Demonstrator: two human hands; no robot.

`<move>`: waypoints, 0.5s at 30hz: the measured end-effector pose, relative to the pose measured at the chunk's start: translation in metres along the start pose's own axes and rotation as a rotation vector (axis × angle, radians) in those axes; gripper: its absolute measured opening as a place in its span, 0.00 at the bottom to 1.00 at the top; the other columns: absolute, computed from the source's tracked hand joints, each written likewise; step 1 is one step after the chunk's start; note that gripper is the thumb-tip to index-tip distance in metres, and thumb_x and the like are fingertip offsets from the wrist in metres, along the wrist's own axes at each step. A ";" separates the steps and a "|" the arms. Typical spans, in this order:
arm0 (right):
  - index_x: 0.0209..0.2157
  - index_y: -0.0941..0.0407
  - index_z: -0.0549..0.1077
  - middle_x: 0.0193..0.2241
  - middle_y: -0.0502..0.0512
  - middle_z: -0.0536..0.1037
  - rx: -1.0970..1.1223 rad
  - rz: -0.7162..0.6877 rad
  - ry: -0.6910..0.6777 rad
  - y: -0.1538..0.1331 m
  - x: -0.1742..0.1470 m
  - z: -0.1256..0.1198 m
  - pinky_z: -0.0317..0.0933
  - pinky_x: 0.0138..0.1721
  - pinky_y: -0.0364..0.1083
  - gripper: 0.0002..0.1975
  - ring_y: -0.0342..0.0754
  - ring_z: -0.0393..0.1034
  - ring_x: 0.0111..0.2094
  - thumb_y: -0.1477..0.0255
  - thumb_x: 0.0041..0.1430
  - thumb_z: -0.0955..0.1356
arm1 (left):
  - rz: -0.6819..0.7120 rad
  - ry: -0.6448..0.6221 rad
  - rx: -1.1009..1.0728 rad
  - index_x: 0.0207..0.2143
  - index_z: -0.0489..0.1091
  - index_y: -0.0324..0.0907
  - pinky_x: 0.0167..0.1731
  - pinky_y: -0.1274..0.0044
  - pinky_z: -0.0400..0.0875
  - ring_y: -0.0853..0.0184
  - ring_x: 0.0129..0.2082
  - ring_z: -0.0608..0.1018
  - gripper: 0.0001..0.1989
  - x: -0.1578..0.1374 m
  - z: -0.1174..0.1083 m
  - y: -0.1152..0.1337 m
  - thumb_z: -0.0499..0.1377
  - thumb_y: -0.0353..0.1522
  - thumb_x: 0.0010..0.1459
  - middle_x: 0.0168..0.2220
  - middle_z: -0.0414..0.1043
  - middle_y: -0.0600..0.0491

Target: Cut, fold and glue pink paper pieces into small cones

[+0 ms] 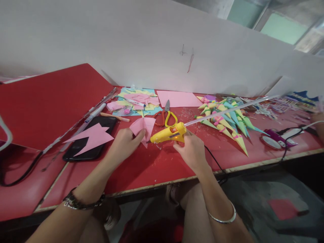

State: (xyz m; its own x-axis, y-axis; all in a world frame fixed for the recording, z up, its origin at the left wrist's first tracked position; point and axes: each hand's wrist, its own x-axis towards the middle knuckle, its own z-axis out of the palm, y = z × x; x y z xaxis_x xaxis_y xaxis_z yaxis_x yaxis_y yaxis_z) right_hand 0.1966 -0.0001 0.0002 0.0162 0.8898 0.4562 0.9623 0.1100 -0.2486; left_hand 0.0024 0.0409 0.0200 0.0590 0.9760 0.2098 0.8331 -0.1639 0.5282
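Note:
My left hand pinches a pink paper piece above the red table, thumb on top of it. In my right hand is a yellow hot glue gun, its nozzle pointing left at the lower edge of that paper. Whether the nozzle touches the paper I cannot tell. A long clear glue stick sticks out of the gun's back toward the upper right. Just behind the gun lie scissors with red and yellow handles. Cut pink paper rests on a black tray left of my left hand.
Finished-looking paper cones in yellow, pink, green and blue pile up at right. Paper scraps and a pink sheet lie by the white wall. A purple device and cables sit far right, near another person's hand.

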 end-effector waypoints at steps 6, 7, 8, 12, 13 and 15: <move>0.41 0.57 0.70 0.30 0.56 0.77 0.014 -0.005 0.054 0.001 0.000 0.001 0.60 0.28 0.44 0.15 0.51 0.72 0.31 0.73 0.49 0.65 | -0.031 -0.038 -0.097 0.08 0.47 0.43 0.14 0.79 0.47 0.74 0.12 0.55 0.22 -0.002 -0.001 0.000 0.44 0.42 0.51 0.09 0.45 0.58; 0.41 0.57 0.69 0.30 0.56 0.77 0.014 -0.004 0.064 0.001 0.000 0.001 0.60 0.28 0.44 0.15 0.51 0.72 0.31 0.73 0.49 0.65 | -0.034 -0.034 -0.101 0.08 0.46 0.43 0.14 0.79 0.47 0.74 0.12 0.54 0.22 -0.002 -0.001 0.000 0.44 0.42 0.51 0.09 0.44 0.58; 0.42 0.57 0.69 0.29 0.56 0.76 0.012 -0.001 0.072 0.001 0.000 0.001 0.60 0.28 0.44 0.15 0.51 0.72 0.31 0.73 0.49 0.66 | -0.033 -0.027 -0.103 0.08 0.44 0.44 0.14 0.79 0.47 0.75 0.12 0.53 0.23 -0.002 -0.001 0.000 0.44 0.42 0.51 0.09 0.43 0.58; 0.40 0.58 0.70 0.28 0.56 0.76 0.000 0.020 0.082 0.001 0.000 0.003 0.59 0.28 0.43 0.15 0.51 0.71 0.30 0.74 0.48 0.66 | -0.011 -0.027 -0.109 0.09 0.42 0.44 0.13 0.78 0.46 0.75 0.12 0.52 0.23 -0.003 -0.001 0.001 0.43 0.40 0.52 0.09 0.43 0.58; 0.40 0.58 0.70 0.28 0.56 0.76 -0.002 0.023 0.082 0.002 0.000 0.003 0.58 0.27 0.43 0.15 0.51 0.71 0.30 0.74 0.48 0.66 | -0.006 -0.039 -0.108 0.09 0.43 0.44 0.14 0.79 0.47 0.74 0.12 0.54 0.23 -0.004 -0.002 0.002 0.43 0.40 0.53 0.09 0.44 0.58; 0.40 0.58 0.70 0.27 0.56 0.75 -0.002 0.024 0.078 0.002 0.000 0.004 0.58 0.27 0.43 0.15 0.51 0.71 0.30 0.73 0.48 0.65 | 0.001 -0.060 -0.099 0.08 0.46 0.44 0.15 0.79 0.50 0.73 0.12 0.57 0.23 -0.005 -0.003 0.003 0.43 0.40 0.54 0.08 0.47 0.57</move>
State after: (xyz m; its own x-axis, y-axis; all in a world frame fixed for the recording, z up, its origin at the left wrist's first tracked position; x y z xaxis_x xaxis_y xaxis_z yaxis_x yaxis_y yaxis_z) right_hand 0.1978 0.0015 -0.0035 0.0608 0.8547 0.5156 0.9619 0.0878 -0.2590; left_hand 0.0029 0.0355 0.0231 0.0957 0.9821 0.1621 0.7751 -0.1757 0.6070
